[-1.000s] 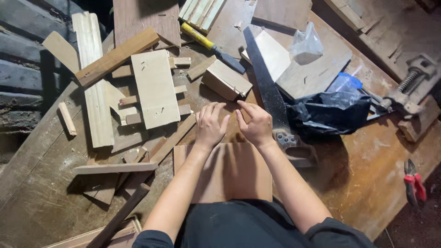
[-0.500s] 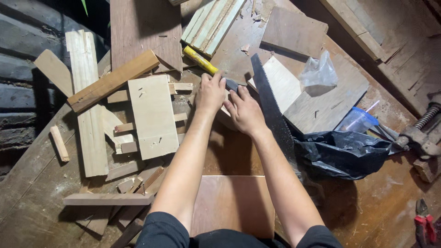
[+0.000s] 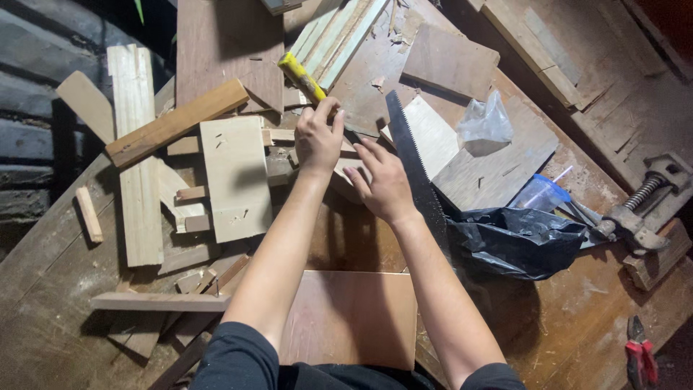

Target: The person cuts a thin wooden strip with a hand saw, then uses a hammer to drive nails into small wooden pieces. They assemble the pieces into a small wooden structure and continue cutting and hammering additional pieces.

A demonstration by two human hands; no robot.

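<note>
While both arms stretched forward over the cluttered workbench (image 3: 65,318), the left hand (image 3: 318,137) reached the yellow-handled tool (image 3: 302,77), its fingertips closed lightly on the lower end of the handle; whether the grip was firm, I could not tell; the tool lay slanted among wood offcuts, its far end pointing up and left toward a stack of pale slats (image 3: 339,36). The right hand (image 3: 384,180) lay just beside the left, fingers spread and relaxed, grasping nothing, resting over a small wood block that it mostly hid; the hand saw (image 3: 411,159) lay just right of it, its dark blade running down toward a black plastic bag (image 3: 516,242). A pale flat board (image 3: 234,177) sat left of the left forearm; a brown panel (image 3: 354,318) lay close to the person's body between the 2 arms; a metal clamp (image 3: 650,206) and red-handled pliers (image 3: 639,354) lay well apart at the right edge.
</note>
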